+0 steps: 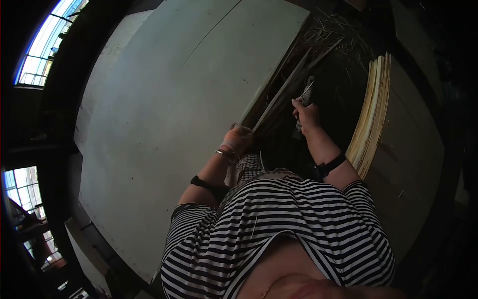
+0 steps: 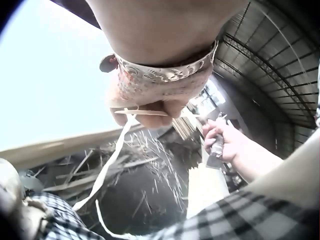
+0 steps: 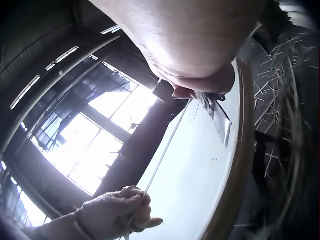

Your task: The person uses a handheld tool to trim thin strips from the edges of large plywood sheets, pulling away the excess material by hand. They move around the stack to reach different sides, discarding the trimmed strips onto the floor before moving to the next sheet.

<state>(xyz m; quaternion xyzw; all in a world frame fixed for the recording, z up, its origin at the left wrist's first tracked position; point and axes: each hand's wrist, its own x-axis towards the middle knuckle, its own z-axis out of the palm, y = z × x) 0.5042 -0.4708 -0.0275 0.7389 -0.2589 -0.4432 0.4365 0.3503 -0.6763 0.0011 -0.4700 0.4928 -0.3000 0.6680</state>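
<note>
At the near edge of a large pale panel [image 1: 189, 94], my left hand [image 1: 239, 139] pinches a thin pale wood strip [image 2: 111, 165]. In the left wrist view the strip dangles below the curled fingers, and a short sliver crosses them. My right hand [image 1: 308, 115] is off to the right of the panel's edge, gripping a knife [image 2: 216, 152] with a grey wrapped handle and a flat blade. The right wrist view has a thin strip [image 3: 167, 147] stretching between the two hands. The right palm hides part of the knife's handle.
A curved stack of thin wood sheets [image 1: 371, 117] stands to the right. Long scrap strips [image 1: 286, 87] lie along the panel's right side, with a heap of loose slivers [image 1: 328, 30] farther off. Tall windows [image 3: 107, 132] show past the panel.
</note>
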